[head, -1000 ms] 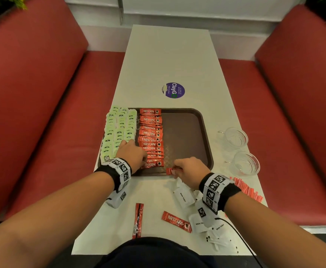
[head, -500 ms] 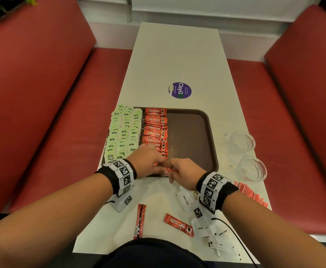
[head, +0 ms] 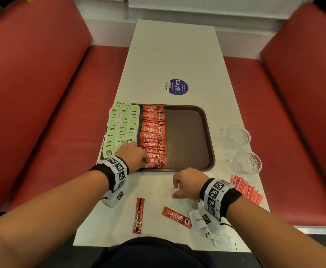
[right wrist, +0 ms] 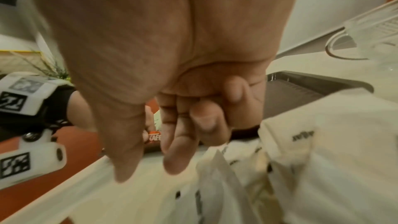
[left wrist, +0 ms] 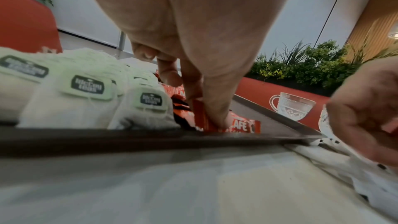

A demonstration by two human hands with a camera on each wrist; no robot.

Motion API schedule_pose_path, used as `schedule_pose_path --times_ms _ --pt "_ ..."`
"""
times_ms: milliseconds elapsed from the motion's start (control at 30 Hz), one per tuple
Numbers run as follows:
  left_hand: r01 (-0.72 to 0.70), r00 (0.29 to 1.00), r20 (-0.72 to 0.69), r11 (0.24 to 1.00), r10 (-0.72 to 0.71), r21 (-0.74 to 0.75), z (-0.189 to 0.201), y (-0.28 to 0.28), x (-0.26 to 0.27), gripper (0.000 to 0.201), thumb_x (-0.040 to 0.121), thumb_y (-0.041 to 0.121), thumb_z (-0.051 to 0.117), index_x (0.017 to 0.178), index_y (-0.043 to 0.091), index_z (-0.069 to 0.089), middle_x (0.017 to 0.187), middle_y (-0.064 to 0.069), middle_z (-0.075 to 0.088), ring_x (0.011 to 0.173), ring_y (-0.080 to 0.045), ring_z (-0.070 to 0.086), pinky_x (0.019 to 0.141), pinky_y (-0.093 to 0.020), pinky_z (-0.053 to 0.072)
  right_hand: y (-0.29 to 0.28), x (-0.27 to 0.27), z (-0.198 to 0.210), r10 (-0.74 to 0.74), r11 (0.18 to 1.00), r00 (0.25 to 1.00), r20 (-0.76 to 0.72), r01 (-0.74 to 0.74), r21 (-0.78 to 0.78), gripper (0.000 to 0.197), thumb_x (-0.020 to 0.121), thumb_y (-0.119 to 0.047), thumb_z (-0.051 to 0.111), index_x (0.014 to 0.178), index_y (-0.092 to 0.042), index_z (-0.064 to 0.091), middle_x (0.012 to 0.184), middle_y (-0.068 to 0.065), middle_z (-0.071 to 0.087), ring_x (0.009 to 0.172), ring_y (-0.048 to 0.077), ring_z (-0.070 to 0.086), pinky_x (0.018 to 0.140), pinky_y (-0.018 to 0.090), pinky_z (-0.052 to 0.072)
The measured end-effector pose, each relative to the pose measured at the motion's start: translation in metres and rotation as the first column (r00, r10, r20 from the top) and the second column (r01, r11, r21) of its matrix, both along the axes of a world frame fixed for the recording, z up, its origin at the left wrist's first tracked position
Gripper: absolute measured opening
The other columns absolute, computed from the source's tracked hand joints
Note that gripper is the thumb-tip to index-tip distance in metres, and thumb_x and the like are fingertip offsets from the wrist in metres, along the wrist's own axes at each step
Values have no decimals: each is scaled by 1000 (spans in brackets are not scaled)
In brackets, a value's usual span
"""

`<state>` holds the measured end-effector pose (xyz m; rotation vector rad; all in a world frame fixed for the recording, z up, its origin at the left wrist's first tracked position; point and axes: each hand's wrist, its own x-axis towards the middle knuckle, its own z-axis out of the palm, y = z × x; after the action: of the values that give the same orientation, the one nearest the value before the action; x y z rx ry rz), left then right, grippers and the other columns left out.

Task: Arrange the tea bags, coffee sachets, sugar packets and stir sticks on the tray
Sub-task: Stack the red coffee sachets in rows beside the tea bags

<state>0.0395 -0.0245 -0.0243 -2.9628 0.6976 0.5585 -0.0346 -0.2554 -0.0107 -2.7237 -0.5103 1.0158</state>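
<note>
A brown tray (head: 187,142) holds rows of green tea bags (head: 119,128) on its left and a column of red coffee sachets (head: 153,130) beside them. At the near end of that column my left hand (head: 145,163) pinches the nearest sachet (left wrist: 243,126) between thumb and forefinger, down against the tray's front rim. On the table just in front of the tray, my right hand (head: 174,190) hovers over white sugar packets (right wrist: 323,142), thumb and forefinger pointing down and apart, holding nothing. Two loose sachets (head: 138,215) (head: 176,216) lie near the table's front edge. Red stir sticks (head: 247,188) lie at the right.
Two glass cups (head: 237,136) (head: 248,162) stand right of the tray, close to the table's right edge. A purple round sticker (head: 176,87) is on the table beyond the tray. Red benches flank the narrow table. The tray's right half is bare.
My right hand passed a sachet to the left hand at the tray's front, then drew back toward me over the sugar packets. The left hand now sets that sachet at the column's near end.
</note>
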Motion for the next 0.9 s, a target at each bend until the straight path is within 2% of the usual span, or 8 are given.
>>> schedule_pose_path --times_ms 100,200,433,533,633,733,833,900 --pt "-60 998 33 998 60 9 -3 -6 2 19 86 54 66 90 35 67 93 14 67 106 -16 50 95 -38 33 3 -14 -3 77 996 995 -60 -79 -44 41 78 -56 74 105 -26 66 93 -7 64 89 17 59 80 33 51" --pt "-112 993 51 993 109 49 -6 -10 4 24 82 58 68 84 34 65 89 11 64 105 -18 50 95 -40 35 6 -28 -3 121 987 989 -82 -129 -96 45 79 -56 74 110 -25 66 99 -4 65 91 18 57 77 32 49" --pt "-174 977 116 984 176 -33 0 -13 -2 30 81 59 68 97 34 62 106 9 65 109 -20 50 95 -40 36 14 -49 -5 211 958 977 -21 -211 -193 41 86 -48 70 109 -15 65 100 5 67 88 25 62 78 36 53" --pt "-122 981 139 988 135 -97 1 -13 -19 31 85 61 60 98 33 60 104 9 64 104 -19 51 93 -40 37 14 -51 -8 223 956 974 -24 -224 -192 34 90 -41 67 107 -12 67 99 7 68 84 24 60 76 35 52" --pt "23 994 110 993 -10 -115 2 -13 -41 28 89 60 55 92 33 57 95 11 63 96 -15 52 86 -36 37 12 -54 -10 209 964 978 -18 -209 -162 26 92 -35 63 104 -13 66 97 7 66 84 25 60 73 33 49" --pt "86 996 3 996 -87 6 10 -12 -62 38 89 65 53 85 27 59 83 8 62 85 -16 59 78 -34 47 8 -56 -11 167 983 986 22 -164 -80 9 88 -28 58 88 -18 59 86 3 62 79 25 58 71 32 50" --pt "23 993 -121 965 10 263 17 -10 -80 62 81 79 51 70 18 54 71 4 57 65 -17 55 57 -29 44 5 -59 -11 99 995 994 42 -100 18 13 84 -26 56 76 -21 48 76 1 57 72 25 55 66 32 48" --pt "-5 977 -201 945 75 328 15 -9 -91 66 76 83 52 71 17 50 71 3 55 66 -17 56 57 -28 44 5 -60 -12 78 995 996 46 -80 62 19 85 -26 54 71 -23 42 73 0 55 69 24 53 65 32 46"
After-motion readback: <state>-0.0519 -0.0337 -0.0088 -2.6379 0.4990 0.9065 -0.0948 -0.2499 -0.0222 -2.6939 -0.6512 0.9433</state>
